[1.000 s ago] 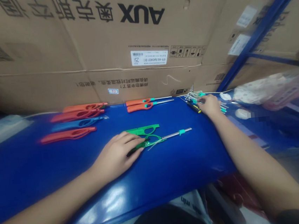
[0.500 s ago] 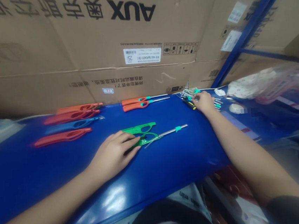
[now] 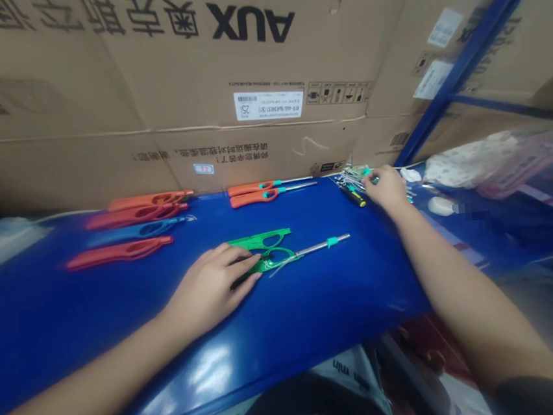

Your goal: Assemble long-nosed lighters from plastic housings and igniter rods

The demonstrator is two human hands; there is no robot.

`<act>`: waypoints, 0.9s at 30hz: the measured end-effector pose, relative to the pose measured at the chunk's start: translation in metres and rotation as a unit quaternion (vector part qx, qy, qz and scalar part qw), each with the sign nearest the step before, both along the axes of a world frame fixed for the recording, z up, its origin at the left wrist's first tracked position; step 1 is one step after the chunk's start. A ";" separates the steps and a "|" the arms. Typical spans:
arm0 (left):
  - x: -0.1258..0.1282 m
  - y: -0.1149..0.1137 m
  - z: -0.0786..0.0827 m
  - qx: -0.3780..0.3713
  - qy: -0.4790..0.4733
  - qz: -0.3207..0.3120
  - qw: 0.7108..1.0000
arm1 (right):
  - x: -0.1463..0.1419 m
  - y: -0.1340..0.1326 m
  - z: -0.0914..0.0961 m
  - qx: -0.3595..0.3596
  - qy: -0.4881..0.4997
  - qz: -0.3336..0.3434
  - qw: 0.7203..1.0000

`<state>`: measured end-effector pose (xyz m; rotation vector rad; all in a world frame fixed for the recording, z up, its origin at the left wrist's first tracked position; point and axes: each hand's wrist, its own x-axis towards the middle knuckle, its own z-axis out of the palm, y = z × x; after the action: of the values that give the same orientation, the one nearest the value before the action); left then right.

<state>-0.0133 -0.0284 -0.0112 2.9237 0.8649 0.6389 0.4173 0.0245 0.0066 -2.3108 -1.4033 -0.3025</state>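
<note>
- 1 big cardboard box [image 3: 186, 79] at the back, printing upside down; blue table [image 3: 324, 301] in front.
- 4 loose handles at the L end, approx. in a column: 1 orange [image 3: 132, 202], 2 red [image 3: 117, 253], 1 blue [image 3: 127, 232]; no. of parts inside too blurred to tell.
- L hand [image 3: 210, 279]: on the table ctr., fingers curled, nearly closed, thumb opp., gripping the rear of 1 green handle piece [image 3: 265, 265].
- R hand [image 3: 387, 187]: at the far R, fingers bent inward over the parts pile; tips partly hidden, can't tell if they pinch anything.
- 2 orange lighters [image 3: 246, 199] by the box, side by side, each w/ 1 metal rod pointing R.
- 1 more green piece [image 3: 248, 243] just behind the gripped one, lying flat.
- 1 pile of metal rods w/ teal bits [image 3: 352, 177] at R hand; too many/small to count.
- 1 metal tube [image 3: 314, 249] on the gripped green piece, pointing R.
- 1 blk/yellow tool [image 3: 353, 195] beside the pile.
- 1 teal collar [image 3: 332, 242] around the tube, near its R end.
</note>
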 end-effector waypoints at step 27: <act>-0.001 -0.001 -0.001 0.010 0.004 0.000 1.000 | -0.001 0.002 -0.004 -0.050 0.081 0.012 0.995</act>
<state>-0.0145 -0.0291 -0.0119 2.9451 0.8658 0.6399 0.4166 0.0270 0.0024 -2.3380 -1.3939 -0.0370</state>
